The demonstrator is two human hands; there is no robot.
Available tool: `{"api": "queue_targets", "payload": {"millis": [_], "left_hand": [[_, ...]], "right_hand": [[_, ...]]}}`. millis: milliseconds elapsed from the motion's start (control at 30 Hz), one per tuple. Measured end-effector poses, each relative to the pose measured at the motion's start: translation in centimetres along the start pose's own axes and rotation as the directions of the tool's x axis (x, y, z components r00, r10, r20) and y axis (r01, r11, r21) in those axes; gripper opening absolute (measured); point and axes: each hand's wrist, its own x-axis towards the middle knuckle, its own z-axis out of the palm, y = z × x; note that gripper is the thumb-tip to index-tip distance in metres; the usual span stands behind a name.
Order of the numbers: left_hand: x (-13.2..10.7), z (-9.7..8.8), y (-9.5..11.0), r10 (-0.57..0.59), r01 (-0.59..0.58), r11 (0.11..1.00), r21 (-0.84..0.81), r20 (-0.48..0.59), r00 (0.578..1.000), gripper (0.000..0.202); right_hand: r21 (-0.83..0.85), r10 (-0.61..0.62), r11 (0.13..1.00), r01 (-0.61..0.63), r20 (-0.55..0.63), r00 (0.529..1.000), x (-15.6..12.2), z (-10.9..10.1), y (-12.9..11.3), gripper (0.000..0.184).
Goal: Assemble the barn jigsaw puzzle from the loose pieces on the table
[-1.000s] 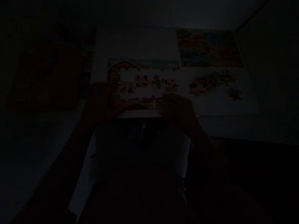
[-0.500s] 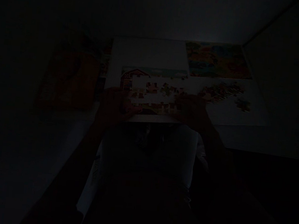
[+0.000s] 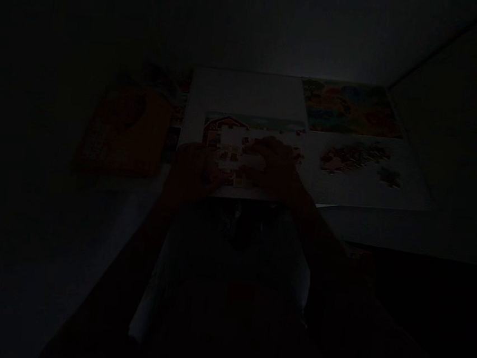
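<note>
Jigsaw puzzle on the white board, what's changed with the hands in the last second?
The right hand slid left and forward, from the lower right edge of the partly assembled colourful jigsaw puzzle onto its middle, covering pieces there. Whether it took hold of anything is too dark to tell. The left hand stayed at the puzzle's lower left. The loose multicoloured pieces stayed put.

Room around me, seen forward and down in very low light. Far field: a dim wall fills the top of my view. Upper right: a straight diagonal line runs toward the top edge, possibly where two walls meet; too dark to tell. Right: the pale front edge of the worktop, with deep shadow below it. No floor can be made out.
</note>
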Motion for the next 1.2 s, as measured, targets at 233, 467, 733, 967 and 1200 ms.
{"api": "queue_targets", "payload": {"millis": [233,467,733,967,1200], "left_hand": [[0.0,0.0,0.2,0.011,-0.011,1.0,-0.029,-0.01,1.0,0.082],[-0.1,0.0,0.3,0.017,-0.018,0.998,-0.056,-0.026,1.0,0.081],[-0.1,0.1,0.2,0.01,-0.011,0.999,-0.042,-0.02,1.0,0.084],[0.0,-0.1,0.3,0.014,-0.015,0.998,-0.065,-0.011,1.0,0.084],[0.1,0.1,0.1,0.007,-0.008,1.0,-0.029,-0.021,1.0,0.082]], "right_hand": [[-0.041,-0.009,0.999,0.012,0.077,0.997,4.3,0.4,3.6,0.068],[-0.004,-0.065,0.998,0.066,0.159,0.985,5.0,2.0,0.7,0.039],[0.133,0.007,0.991,-0.031,0.18,0.984,5.5,1.3,0.3,0.034],[0.485,0.129,0.87,-0.091,-0.046,0.991,1.0,-1.1,2.3,0.06],[0.558,0.33,0.803,-0.209,-0.125,0.936,-5.9,-3.1,5.6,0.043]]}}
